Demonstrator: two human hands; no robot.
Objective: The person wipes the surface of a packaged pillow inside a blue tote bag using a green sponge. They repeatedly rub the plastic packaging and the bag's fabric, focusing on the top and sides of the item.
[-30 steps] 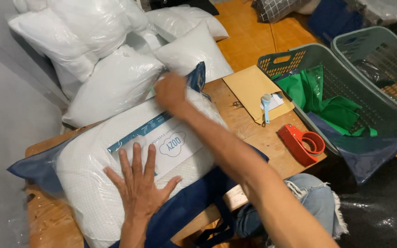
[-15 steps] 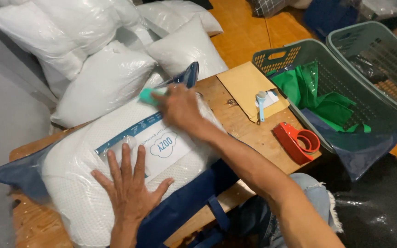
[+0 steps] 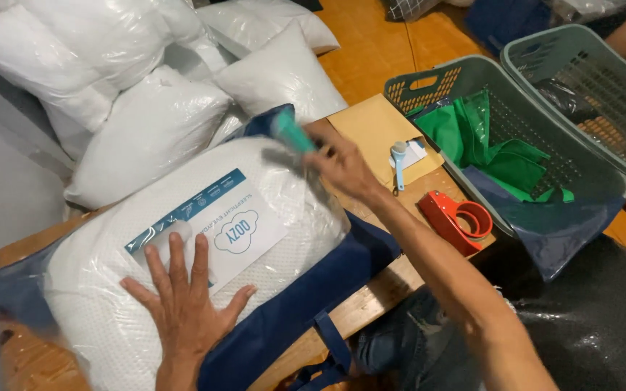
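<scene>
A white pillow (image 3: 110,289) wrapped in clear plastic, with a white and blue paper label (image 3: 208,221), lies on a dark blue fabric bag (image 3: 295,304) on the wooden table (image 3: 371,297). My left hand (image 3: 182,297) presses flat on the pillow's near side, fingers spread. My right hand (image 3: 342,165) is over the pillow's far right corner, closed around a blurred teal handle (image 3: 290,132) of some small tool.
Several bagged white pillows (image 3: 139,130) are piled at the back left. A brown envelope (image 3: 378,130) with a small blue brush (image 3: 398,161) and a red tape dispenser (image 3: 458,221) lie on the table's right. Two grey-green baskets (image 3: 588,181) stand right, one holding green cloth (image 3: 487,145).
My right hand has swept rightward across the pillow's far edge with the teal tool. The left hand stays flat on the pillow. The view has shifted slightly.
</scene>
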